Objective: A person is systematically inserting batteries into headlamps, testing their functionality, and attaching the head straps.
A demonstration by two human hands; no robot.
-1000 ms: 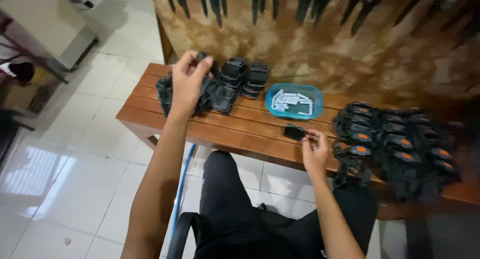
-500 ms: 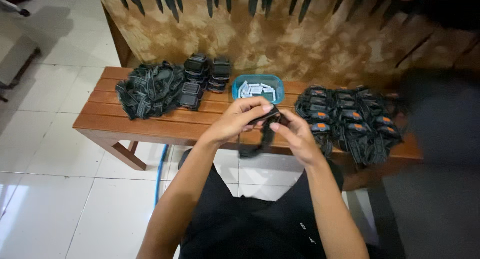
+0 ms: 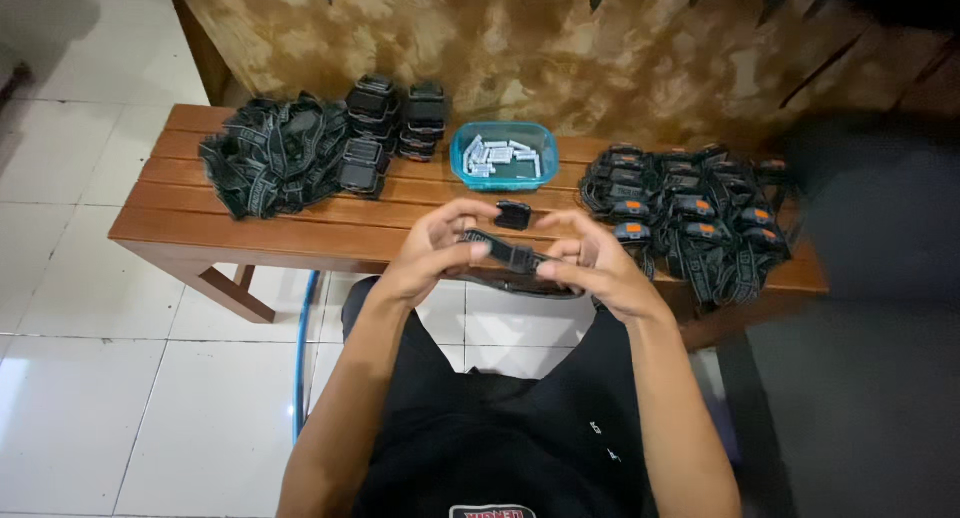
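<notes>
Both hands are working one headlamp (image 3: pixel 512 248) over the counter (image 3: pixel 300 218): left hand (image 3: pixel 432 250) and right hand (image 3: pixel 590 268) gripping its strap. Done-looking pile (image 3: pixel 690 213) beyond right hand; bigger untouched heap (image 3: pixel 280 158) past left. Roughly midway, I'd judge.

Black headlamp strap (image 3: pixel 520 263), teal tub (image 3: pixel 503 158), brown bench (image 3: pixel 200 223).

Black headlamp strap (image 3: pixel 510 255), stretched level
</notes>
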